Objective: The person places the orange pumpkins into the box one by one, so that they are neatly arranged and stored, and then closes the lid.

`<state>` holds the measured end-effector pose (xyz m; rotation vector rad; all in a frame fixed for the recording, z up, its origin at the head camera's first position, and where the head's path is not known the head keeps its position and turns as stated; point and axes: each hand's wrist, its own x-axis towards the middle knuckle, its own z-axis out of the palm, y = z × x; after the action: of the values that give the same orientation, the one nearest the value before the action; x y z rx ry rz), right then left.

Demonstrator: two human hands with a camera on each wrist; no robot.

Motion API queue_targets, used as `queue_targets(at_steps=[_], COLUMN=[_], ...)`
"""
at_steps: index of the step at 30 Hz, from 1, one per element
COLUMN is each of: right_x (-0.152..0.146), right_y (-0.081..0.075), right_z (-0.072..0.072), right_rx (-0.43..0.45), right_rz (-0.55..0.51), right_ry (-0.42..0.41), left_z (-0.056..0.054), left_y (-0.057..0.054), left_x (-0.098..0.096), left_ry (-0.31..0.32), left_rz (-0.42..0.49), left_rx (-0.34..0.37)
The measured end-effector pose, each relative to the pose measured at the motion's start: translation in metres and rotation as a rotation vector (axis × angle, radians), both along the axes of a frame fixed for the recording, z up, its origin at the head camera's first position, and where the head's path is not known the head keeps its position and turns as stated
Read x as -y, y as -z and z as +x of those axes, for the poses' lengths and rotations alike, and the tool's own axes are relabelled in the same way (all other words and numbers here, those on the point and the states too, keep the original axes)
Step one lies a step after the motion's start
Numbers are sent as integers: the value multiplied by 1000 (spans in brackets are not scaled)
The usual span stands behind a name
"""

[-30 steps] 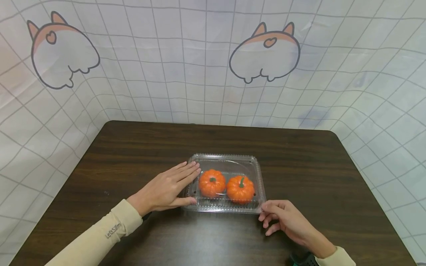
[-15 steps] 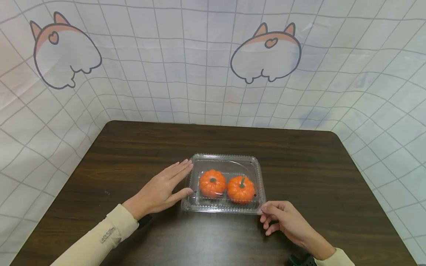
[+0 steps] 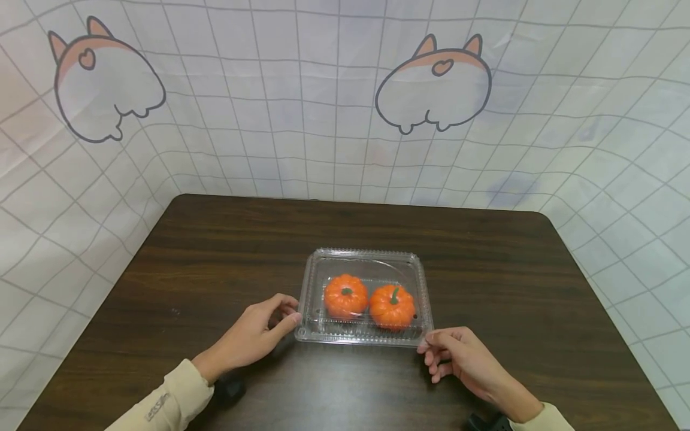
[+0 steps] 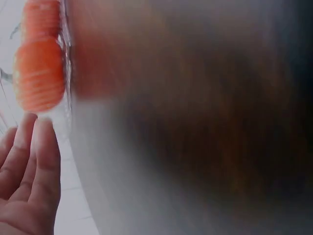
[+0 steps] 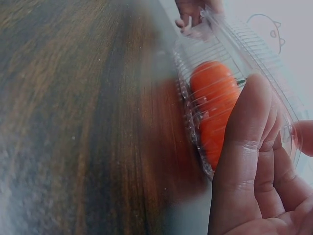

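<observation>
A clear plastic clamshell container (image 3: 363, 342) lies on the table, with two small orange pumpkins inside: a left pumpkin (image 3: 345, 297) and a right pumpkin (image 3: 392, 307), both with green stems. My right hand (image 3: 465, 362) pinches the container's front right corner between thumb and index finger, the other fingers loosely bent below. Beside the front left corner is my left hand (image 3: 256, 332), fingers slightly bent and thumb tip right at the rim. In the left wrist view its fingers (image 4: 47, 147) reach toward the container's side. The right wrist view shows both pumpkins (image 5: 212, 83) through the ribbed plastic.
The dark wood-grain table (image 3: 242, 239) has rounded back corners. A white grid-patterned cloth (image 3: 312, 120) with corgi drawings hangs behind it and along both sides. A dark wrist-worn device (image 3: 229, 389) shows at the left cuff.
My left hand has drawn back from the container's left side toward its front left corner, its straight fingers now bending. My right hand keeps its pinch on the front right corner.
</observation>
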<state>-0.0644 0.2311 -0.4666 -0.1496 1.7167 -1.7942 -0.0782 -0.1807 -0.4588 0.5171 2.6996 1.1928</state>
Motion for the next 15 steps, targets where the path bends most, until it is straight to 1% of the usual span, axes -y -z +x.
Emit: queue_targets(at_steps=[1,3,7,10,13,15], right_x=[0,0,0,1,1,2], right_y=[0,1,1,2,2,3], right_z=[0,0,0,0,0,-1], right_rx=[1,6,16,23,21,21], right_rz=[-1,-5,-6,-6,-8,-11], right_ry=[-1,-1,-4,-6,-8,-9], left_z=[1,4,9,10,10,9], left_y=[0,0,0,1,2,3], left_x=[-1,-3,-6,-6,-6,-6], left_ry=[-1,-1,5,2,6,22], left_rz=[11,24,49,74,108,139], left_rx=[30,68,90,132,201,249])
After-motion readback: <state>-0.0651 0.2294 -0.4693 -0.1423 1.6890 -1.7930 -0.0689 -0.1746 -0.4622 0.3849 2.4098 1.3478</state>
